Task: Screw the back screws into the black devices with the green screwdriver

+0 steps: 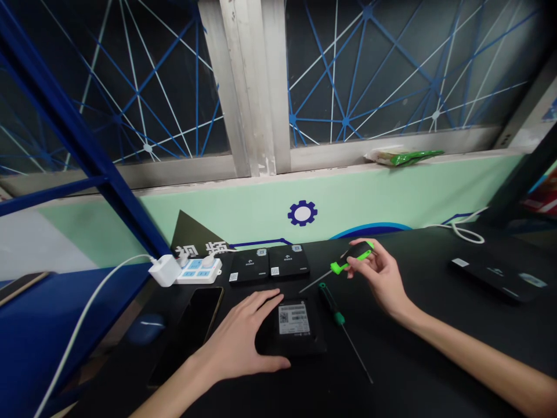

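Observation:
My right hand (376,273) grips a screwdriver (354,252) by its black and bright green handle. Its thin shaft points down and left, the tip just above the far right edge of a black box-shaped device (315,337). That device lies on the table with a white printed label facing up. My left hand (248,334) rests along its left side, thumb and fingers spread around it. A second screwdriver (335,307), with a dark green handle, lies to the right of the device, its shaft toward me.
Two flat black boxes (249,266) sit at the back beside a white power strip (198,271) with plugged-in chargers. A phone (195,319) and a dark rounded object (147,328) are left. Another black box (496,278) lies right, near a white cable (467,233).

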Tool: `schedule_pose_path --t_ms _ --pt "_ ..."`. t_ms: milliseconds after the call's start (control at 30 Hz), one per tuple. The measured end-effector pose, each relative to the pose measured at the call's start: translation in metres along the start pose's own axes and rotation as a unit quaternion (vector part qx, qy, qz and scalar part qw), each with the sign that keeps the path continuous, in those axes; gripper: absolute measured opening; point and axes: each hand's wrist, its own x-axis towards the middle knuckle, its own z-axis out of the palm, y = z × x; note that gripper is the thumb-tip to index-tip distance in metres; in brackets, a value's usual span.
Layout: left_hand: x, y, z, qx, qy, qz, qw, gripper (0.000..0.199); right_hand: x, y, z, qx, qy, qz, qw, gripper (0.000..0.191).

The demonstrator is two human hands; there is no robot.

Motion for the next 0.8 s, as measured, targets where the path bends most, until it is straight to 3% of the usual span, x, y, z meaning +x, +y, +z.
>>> schedule_pose_path --t_ms 167,400,800 --pt "-0.0004 0.0016 -0.0022 0.000 0.000 0.005 1.000 0.097 0.0005 -0.0009 0.0000 -0.019 0.009 -0.005 1.000 0.034" --pt "0.0011 0.0057 -0.0037 -0.009 0.037 0.003 0.999 0.066 0.0013 -0.0010 -0.0014 -0.020 0.014 -0.017 1.000 0.034" --pt "0.0004 0.0033 -0.0028 0.011 0.037 0.010 0.999 0.075 0.0011 -0.0052 -0.0036 -0.041 0.015 -0.044 0.998 0.034"
